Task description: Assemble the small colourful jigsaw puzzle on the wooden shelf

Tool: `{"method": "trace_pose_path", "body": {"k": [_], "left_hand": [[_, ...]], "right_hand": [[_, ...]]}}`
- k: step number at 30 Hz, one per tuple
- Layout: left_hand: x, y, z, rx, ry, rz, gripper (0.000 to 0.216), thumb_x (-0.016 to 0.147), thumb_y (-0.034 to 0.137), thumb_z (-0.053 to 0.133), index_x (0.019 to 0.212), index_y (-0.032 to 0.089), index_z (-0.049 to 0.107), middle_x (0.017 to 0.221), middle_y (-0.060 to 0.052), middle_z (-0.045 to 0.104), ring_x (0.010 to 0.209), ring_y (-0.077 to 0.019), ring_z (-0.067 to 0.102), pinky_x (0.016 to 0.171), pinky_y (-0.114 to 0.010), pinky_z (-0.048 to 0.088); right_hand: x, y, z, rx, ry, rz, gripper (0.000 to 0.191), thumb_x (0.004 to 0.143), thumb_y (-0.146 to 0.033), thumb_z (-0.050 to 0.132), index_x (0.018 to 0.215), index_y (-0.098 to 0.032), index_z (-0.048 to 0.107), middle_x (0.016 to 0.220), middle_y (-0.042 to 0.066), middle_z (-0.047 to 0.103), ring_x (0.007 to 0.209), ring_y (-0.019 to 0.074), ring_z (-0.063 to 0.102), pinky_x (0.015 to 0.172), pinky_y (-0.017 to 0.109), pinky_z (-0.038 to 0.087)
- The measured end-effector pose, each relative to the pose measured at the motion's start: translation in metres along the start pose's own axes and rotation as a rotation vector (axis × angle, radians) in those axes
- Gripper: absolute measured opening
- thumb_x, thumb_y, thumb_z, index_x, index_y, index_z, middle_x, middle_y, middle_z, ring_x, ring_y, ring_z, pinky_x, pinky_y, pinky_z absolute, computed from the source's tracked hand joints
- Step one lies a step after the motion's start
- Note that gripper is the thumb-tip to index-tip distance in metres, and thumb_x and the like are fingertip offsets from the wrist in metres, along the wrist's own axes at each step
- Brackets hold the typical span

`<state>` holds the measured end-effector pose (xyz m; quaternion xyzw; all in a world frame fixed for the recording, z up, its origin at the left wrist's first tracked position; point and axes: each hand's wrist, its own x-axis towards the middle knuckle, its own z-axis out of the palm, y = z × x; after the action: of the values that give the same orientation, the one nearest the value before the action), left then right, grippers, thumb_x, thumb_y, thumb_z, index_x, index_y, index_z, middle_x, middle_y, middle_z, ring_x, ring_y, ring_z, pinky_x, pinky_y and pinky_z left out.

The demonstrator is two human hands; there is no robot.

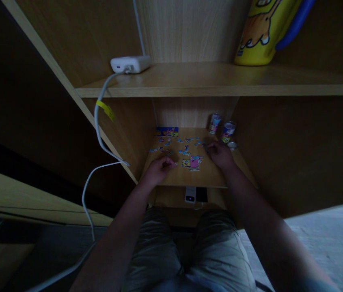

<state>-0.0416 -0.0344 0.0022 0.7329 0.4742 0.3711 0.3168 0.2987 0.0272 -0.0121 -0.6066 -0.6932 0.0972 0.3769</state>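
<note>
Small colourful puzzle pieces [171, 144] lie scattered on a wooden desk [210, 176] in a dim alcove. A joined cluster of pieces with a pink figure [192, 163] sits in the middle. My left hand [159, 168] rests curled on the desk at the left, fingertips pinching a small piece [175, 164]. My right hand [221, 155] lies on the right side with its fingers bent down onto pieces near the cluster; what it holds is hidden.
Two small printed cans [221, 127] and a round lid [232, 144] stand at the desk's back right, a picture card [167, 131] at the back left. Above, a shelf [220, 81] carries a white charger [130, 64] with a hanging cable [97, 129] and a yellow mug [262, 30].
</note>
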Motion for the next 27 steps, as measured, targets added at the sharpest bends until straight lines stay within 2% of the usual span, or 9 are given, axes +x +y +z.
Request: {"method": "trace_pose_path", "body": {"k": [3,6,9,12,15,17,22,25,27], "left_hand": [[0.014,0.005,0.018,-0.148,0.054,-0.005,0.007,0.098,0.028,0.077,0.099,0.021,0.075,0.101,-0.004,0.085,0.096,-0.0205,0.079,0.092,-0.036,0.063],[0.034,0.011,0.045,-0.225,0.091,0.035,0.019,0.097,0.022,0.078,0.115,0.021,0.072,0.102,-0.004,0.083,0.095,-0.0186,0.079,0.091,-0.034,0.062],[0.052,0.018,0.068,-0.241,0.098,0.096,0.019,0.096,0.021,0.079,0.113,0.021,0.071,0.101,-0.004,0.083,0.091,-0.0172,0.077,0.088,-0.032,0.06],[0.061,0.023,0.082,-0.213,0.06,0.165,0.013,0.099,0.025,0.078,0.109,0.021,0.072,0.103,-0.004,0.083,0.093,-0.0171,0.076,0.087,-0.031,0.059],[0.059,0.026,0.087,-0.158,-0.027,0.187,0.01,0.101,0.029,0.077,0.107,0.022,0.074,0.104,-0.004,0.083,0.095,-0.0181,0.077,0.088,-0.031,0.06],[0.055,0.027,0.086,-0.127,-0.025,0.198,0.009,0.101,0.027,0.076,0.109,0.023,0.074,0.106,-0.004,0.083,0.097,-0.0185,0.077,0.09,-0.031,0.06],[0.048,0.032,0.08,0.077,0.07,0.245,0.013,0.103,0.016,0.066,0.107,0.023,0.076,0.105,-0.005,0.082,0.096,-0.0205,0.075,0.094,-0.036,0.06],[0.046,0.037,0.078,0.192,-0.006,0.287,0.028,0.098,0.003,0.06,0.093,0.024,0.077,0.099,-0.003,0.082,0.098,-0.0225,0.075,0.104,-0.041,0.058],[0.046,0.039,0.078,0.229,-0.059,0.32,0.03,0.094,-0.001,0.063,0.087,0.025,0.078,0.098,-0.003,0.082,0.098,-0.0236,0.075,0.108,-0.045,0.057]], "right_hand": [[-0.001,-0.005,0.0,0.259,-0.056,-0.06,0.027,0.101,-0.036,0.058,0.103,-0.023,0.081,0.117,0.01,0.083,0.114,0.0262,0.075,0.111,0.043,0.056],[-0.004,-0.009,-0.002,0.447,-0.178,-0.033,0.033,0.1,-0.053,0.066,0.105,-0.024,0.082,0.116,0.009,0.085,0.111,0.027,0.077,0.107,0.045,0.059],[-0.005,-0.011,-0.003,0.553,-0.286,-0.01,0.045,0.093,-0.067,0.076,0.103,-0.024,0.084,0.11,0.008,0.086,0.106,0.0277,0.078,0.103,0.045,0.06],[-0.004,-0.012,-0.003,0.652,-0.4,-0.025,0.052,0.084,-0.072,0.085,0.106,-0.024,0.085,0.109,0.007,0.086,0.103,0.0264,0.078,0.101,0.044,0.061],[-0.003,-0.012,-0.002,0.69,-0.464,-0.026,0.053,0.079,-0.071,0.089,0.103,-0.024,0.086,0.104,0.006,0.086,0.099,0.0249,0.078,0.098,0.042,0.062],[-0.003,-0.011,-0.002,0.682,-0.479,-0.013,0.051,0.078,-0.071,0.089,0.098,-0.024,0.086,0.099,0.005,0.086,0.096,0.0247,0.078,0.096,0.041,0.062],[-0.002,-0.008,-0.003,0.667,-0.391,0.025,0.046,0.079,-0.068,0.09,0.099,-0.025,0.087,0.103,0.006,0.087,0.1,0.0259,0.078,0.1,0.043,0.061],[-0.002,-0.006,-0.002,0.678,-0.34,0.062,0.05,0.075,-0.067,0.093,0.1,-0.026,0.084,0.102,0.005,0.086,0.098,0.0246,0.077,0.096,0.041,0.062],[-0.002,-0.004,-0.001,0.661,-0.318,0.076,0.051,0.071,-0.067,0.096,0.095,-0.025,0.081,0.096,0.004,0.084,0.092,0.0231,0.076,0.09,0.039,0.062]]}}
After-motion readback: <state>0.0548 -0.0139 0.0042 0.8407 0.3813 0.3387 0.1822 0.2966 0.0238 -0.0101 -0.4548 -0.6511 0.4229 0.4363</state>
